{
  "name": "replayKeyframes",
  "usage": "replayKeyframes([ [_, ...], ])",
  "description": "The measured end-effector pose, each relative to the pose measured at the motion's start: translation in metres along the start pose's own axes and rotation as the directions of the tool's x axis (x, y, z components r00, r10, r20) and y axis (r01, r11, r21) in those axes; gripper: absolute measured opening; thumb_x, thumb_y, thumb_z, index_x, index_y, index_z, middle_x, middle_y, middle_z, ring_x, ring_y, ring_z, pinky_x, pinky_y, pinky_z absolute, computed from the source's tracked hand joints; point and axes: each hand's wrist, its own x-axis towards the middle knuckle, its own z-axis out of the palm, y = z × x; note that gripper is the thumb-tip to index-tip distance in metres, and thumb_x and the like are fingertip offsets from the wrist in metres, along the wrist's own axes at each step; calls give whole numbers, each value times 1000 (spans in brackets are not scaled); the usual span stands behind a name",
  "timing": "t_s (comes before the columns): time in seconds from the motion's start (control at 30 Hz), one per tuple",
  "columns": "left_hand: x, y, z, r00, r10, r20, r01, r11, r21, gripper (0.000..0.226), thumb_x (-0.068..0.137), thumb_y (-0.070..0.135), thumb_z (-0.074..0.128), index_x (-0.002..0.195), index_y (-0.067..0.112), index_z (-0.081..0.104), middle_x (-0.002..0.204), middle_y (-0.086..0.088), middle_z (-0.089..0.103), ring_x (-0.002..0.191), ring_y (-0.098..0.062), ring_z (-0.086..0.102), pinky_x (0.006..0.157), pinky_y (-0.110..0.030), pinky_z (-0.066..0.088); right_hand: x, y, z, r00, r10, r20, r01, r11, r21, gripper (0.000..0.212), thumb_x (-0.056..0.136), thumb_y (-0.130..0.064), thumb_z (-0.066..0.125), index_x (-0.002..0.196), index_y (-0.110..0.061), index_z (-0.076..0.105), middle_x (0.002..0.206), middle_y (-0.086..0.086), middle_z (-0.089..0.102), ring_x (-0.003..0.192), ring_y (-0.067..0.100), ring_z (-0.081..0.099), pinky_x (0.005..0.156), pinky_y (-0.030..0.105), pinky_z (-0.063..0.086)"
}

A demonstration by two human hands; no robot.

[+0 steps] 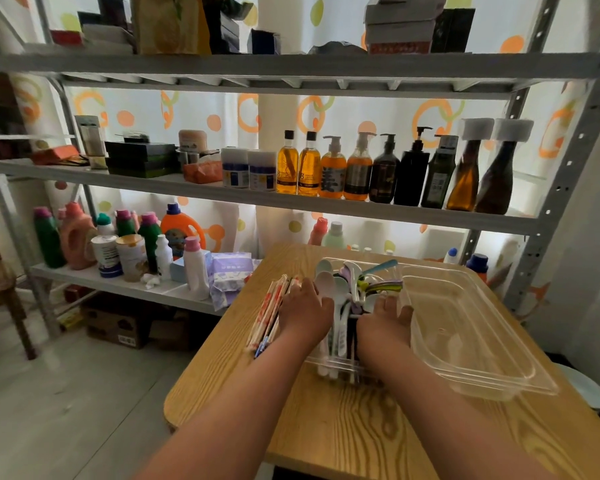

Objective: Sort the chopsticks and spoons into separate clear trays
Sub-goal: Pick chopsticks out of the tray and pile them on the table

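Hands [303,311] [385,322] flanking spoons [326,283], chopsticks [270,308] just left

On the wooden counter [326,427], a narrow clear tray [336,370] heaped with spoons [340,289] is flanked by both hands. The left hand [303,308] is laid beside wrapped chopsticks [269,311], and the right hand [385,322] is spread next to a larger clear tray [464,334].

Open empty tray [471,327] right of spoons [343,289].
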Motion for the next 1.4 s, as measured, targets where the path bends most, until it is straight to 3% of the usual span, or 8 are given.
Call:
replayKeyframes([
  [0.23, 0, -2, 2, 1000, -19, 21, 19, 1000, 12, 51, 91, 37, 43, 130, 3, 42, 132, -19, 48, 118, -35, 45, 98, -46, 41, 6, -4, 1, 997, -24, 66, 30, 996, -90, 59, 98, -35, 33, 151, -24, 9, 156, 18, -1, 141, 42, -10, 109, 59, 0],
  [0.57, -3, 0, 0, 1000, -11, 11, 11, 1000, 26, 49, 92, 34, 43, 129, 3, 43, 131, -18, 48, 118, -34, 45, 98, -44, 41, 14, -3, 5, 989, -11, 148, 29, 993, -115, 59, 96, -39, 34, 150, -28, 11, 157, 13, 5, 141, 42, -8, 108, 61, -1],
  [0.7, -4, 1, -1, 1000, -12, 1, 12, 1000, 11, 43, 91, 34, 45, 122, 4, 46, 126, -16, 50, 113, -33, 48, 94, -44, 43, 14, -4, 5, 987, -11, 158, 35, 988, -151, 60, 97, -36, 33, 150, -24, 9, 157, 15, 1, 142, 41, -8, 107, 62, -2],
  [0.97, -5, 2, -1, 1000, 6, 8, -7, 998, 65, 46, 92, 35, 44, 126, 4, 44, 129, -17, 48, 116, -33, 47, 95, -43, 43, 11, -2, -2, 978, -30, 209, 57, 990, -126, 65, 97, -39, 36, 151, -25, 2, 157, 16, -5, 141, 41, -14, 107, 64, -6],
  [1.4, -4, 1, 2, 999, 34, 21, -36, 994, 103, 49, 93, 37, 42, 130, 6, 40, 133, -17, 45, 119, -32, 45, 96, -42, 42, 19, -8, 5, 979, 59, 193, -12, 971, -238, 70, 92, -39, 45, 151, -23, 10, 156, 16, 4, 140, 42, -1, 108, 62, 3],
])
